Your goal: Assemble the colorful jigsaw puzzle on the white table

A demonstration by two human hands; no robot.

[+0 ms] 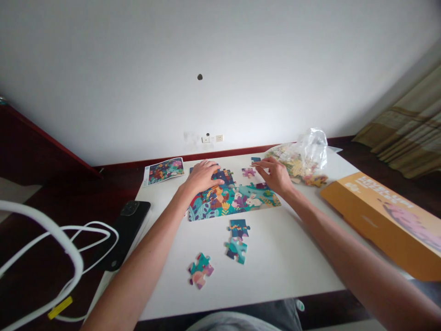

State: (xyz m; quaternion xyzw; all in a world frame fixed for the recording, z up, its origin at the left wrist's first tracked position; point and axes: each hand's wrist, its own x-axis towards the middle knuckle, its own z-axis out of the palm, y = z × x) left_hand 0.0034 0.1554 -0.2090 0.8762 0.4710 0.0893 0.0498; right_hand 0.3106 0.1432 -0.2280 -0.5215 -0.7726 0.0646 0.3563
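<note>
Resting left hand (203,177), palm down and unclenched, on partly assembled multicoloured cardboard jigsaw section (230,202), which lies on white rectangular table (275,271). Right hand (274,174) open, grasping nothing; fingers (257,164) extended just beside loose purple jigsaw piece (248,172). Below section: joined teal-and-navy jigsaw pieces (237,241); lower left, separate multicoloured jigsaw cluster (200,270). Beyond right hand, clear plastic bag (312,149). Table's far left corner: printed picture card (164,171). Right edge: orange cardboard box (386,220).
</note>
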